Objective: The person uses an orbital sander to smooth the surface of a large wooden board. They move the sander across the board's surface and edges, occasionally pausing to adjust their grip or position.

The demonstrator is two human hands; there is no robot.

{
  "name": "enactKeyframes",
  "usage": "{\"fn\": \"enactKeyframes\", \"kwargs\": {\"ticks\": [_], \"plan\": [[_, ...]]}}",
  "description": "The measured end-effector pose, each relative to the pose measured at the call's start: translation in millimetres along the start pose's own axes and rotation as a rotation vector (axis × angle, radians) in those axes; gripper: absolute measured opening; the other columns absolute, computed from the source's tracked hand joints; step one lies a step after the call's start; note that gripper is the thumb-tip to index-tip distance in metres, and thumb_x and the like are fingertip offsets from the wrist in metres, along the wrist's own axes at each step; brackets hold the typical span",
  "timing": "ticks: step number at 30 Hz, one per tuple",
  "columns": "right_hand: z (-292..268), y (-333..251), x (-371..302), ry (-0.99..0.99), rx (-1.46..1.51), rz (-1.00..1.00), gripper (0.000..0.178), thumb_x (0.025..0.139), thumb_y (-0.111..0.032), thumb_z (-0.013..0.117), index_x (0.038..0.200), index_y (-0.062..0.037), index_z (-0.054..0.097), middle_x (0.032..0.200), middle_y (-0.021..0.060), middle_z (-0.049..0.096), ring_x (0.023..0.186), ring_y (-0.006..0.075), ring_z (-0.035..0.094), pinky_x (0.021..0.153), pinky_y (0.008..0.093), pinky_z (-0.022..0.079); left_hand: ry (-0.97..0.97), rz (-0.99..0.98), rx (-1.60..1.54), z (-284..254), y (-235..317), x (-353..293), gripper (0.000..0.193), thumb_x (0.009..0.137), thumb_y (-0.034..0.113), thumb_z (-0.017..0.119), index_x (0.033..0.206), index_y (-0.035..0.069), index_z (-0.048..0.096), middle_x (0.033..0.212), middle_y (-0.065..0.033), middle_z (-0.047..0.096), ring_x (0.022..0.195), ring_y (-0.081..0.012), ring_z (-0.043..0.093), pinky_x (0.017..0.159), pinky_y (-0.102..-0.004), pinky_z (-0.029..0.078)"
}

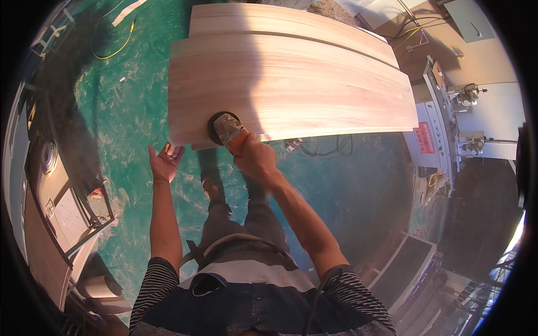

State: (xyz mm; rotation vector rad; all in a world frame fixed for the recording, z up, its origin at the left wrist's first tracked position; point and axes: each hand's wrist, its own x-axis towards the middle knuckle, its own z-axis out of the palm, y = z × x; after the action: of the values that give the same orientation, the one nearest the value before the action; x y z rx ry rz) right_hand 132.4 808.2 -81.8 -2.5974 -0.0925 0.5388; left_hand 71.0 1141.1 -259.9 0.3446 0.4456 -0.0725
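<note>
A wide, pale wooden panel (314, 84) lies flat in front of me, with a second board (297, 23) along its far side. My right hand (258, 159) is closed around the orange body of an angle grinder (228, 129). The tool's round dark disc rests on the panel close to its near edge, left of the middle. By the panel's near left corner is my left hand (166, 162), palm up, thumb apart and fingers loosely bent. It holds nothing; whether its fingertips touch the panel's edge I cannot tell.
Green floor (129, 106) with pale dust surrounds the panel. Dark cables (328, 148) lie beyond its near edge. At right stands a machine (437, 120) with metal fittings. A bench-like frame (61, 218) runs along the left, and a yellow cable (124, 45) lies at far left.
</note>
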Motion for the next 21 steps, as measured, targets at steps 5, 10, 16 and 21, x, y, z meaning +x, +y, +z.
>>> {"fn": "enactKeyframes", "kwargs": {"ticks": [5, 10, 16, 21], "plan": [[-49.4, 85.5, -5.5, 0.043, 0.028, 0.207, 0.050, 0.077, -0.027, 0.073, 0.112, 0.0037, 0.052, 0.094, 0.0266, 0.072, 0.091, 0.0445, 0.070, 0.082, 0.0504, 0.056, 0.202, -0.022, 0.519, 26.7, -10.6, 16.6, 0.054, 0.100, 0.057, 0.057, 0.122, 0.008, 0.064, 0.110, 0.0011, 0.072, 0.108, -0.0143, 0.062, 0.095, -0.0352, 0.044], [-103.7, 202.3, -13.4, 0.195, 0.082, 0.305, 0.058, 0.077, -0.031, 0.074, 0.115, 0.0065, 0.052, 0.095, 0.0245, 0.072, 0.094, 0.0413, 0.072, 0.084, 0.0467, 0.056, 0.446, 0.100, 0.695, 17.7, -5.4, 39.5, 0.043, 0.097, 0.042, 0.072, 0.124, 0.011, 0.061, 0.102, 0.0034, 0.069, 0.090, -0.0094, 0.063, 0.072, -0.0302, 0.044], [-167.8, 332.8, -14.6, 0.267, 0.070, 0.527, 0.070, 0.074, -0.039, 0.078, 0.120, 0.0075, 0.050, 0.103, 0.0233, 0.072, 0.100, 0.0381, 0.071, 0.089, 0.0441, 0.056, 0.627, 0.137, 0.785, 3.1, -6.9, 48.9, 0.047, 0.098, 0.042, 0.068, 0.131, 0.010, 0.058, 0.115, 0.0001, 0.066, 0.096, -0.0143, 0.063, 0.081, -0.0370, 0.048], [-210.8, 404.4, 19.3, 0.342, 0.152, 0.562, 0.074, 0.072, -0.038, 0.078, 0.122, 0.0077, 0.050, 0.107, 0.0238, 0.072, 0.105, 0.0379, 0.070, 0.092, 0.0427, 0.055, 1.000, 0.587, 1.516, -24.0, 85.2, 51.3, 0.065, 0.101, 0.048, 0.060, 0.148, 0.005, 0.046, 0.134, -0.0151, 0.060, 0.129, -0.0294, 0.055, 0.106, -0.0528, 0.042]]}}
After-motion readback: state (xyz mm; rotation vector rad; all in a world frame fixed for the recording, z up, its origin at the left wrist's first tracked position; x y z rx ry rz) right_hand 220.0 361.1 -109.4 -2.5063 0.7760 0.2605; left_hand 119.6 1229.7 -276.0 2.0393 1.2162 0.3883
